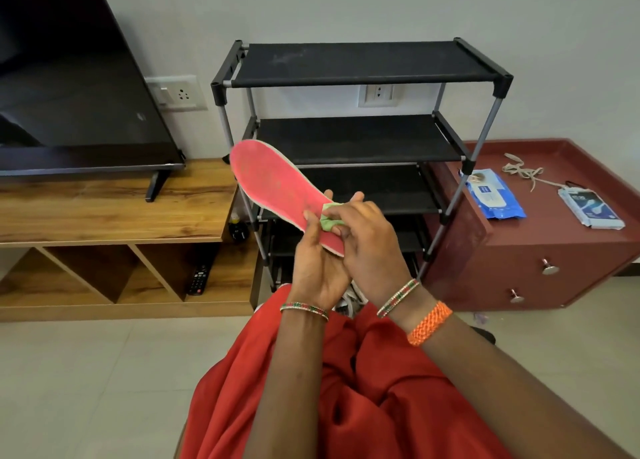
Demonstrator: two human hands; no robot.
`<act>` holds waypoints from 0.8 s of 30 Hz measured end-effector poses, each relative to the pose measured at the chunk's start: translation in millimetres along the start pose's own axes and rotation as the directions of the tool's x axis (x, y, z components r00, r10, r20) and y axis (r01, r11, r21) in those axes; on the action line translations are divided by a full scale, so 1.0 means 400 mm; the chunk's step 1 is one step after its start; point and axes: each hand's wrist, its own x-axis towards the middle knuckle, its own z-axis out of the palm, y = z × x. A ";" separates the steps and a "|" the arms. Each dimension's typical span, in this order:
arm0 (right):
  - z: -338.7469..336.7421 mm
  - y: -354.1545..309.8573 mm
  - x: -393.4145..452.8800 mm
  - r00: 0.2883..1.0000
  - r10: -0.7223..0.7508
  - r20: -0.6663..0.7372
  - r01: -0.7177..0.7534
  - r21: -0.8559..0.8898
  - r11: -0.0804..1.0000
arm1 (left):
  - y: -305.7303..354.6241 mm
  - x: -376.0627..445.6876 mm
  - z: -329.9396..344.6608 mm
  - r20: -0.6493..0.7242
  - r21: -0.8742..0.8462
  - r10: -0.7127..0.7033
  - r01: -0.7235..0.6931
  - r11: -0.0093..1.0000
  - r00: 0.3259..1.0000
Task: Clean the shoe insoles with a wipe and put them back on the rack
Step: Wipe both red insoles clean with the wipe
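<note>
A pink insole [268, 181] with a pale rim is held up in front of the black shoe rack [360, 64], its toe pointing up and left. My left hand [317, 261] grips its heel end from below, thumb on the pink face. My right hand [367, 240] pinches a small bunched green wipe [328, 218] and presses it on the insole near the heel. The rack's shelves that show carry nothing; its lowest part is hidden behind my hands.
A blue wipes pack [495, 195], a small box [590, 209] and a loose lace [523, 171] lie on the red drawer cabinet [540, 251] at right. At left stand a wooden TV unit [104, 216], a TV [79, 88] and a remote [199, 278]. My red-clothed lap fills the foreground.
</note>
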 end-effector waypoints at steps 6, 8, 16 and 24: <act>-0.024 -0.003 -0.029 0.983 -0.084 0.162 0.075 0.065 0.995 | 0.042 -0.020 -0.031 0.149 0.058 0.024 -0.033 0.998 0.989; -0.021 0.002 -0.025 0.978 -0.092 0.186 0.090 0.016 0.996 | 0.032 -0.024 -0.022 0.128 0.028 0.013 -0.016 0.999 0.992; -0.035 -0.010 0.030 0.994 -0.017 0.112 0.021 -0.032 0.999 | -0.047 -0.003 0.053 0.073 0.030 -0.088 0.086 0.996 0.993; -0.023 -0.025 -0.037 0.981 -0.028 0.192 0.010 0.095 0.995 | -0.010 -0.010 0.035 0.085 -0.010 0.060 -0.059 0.998 0.995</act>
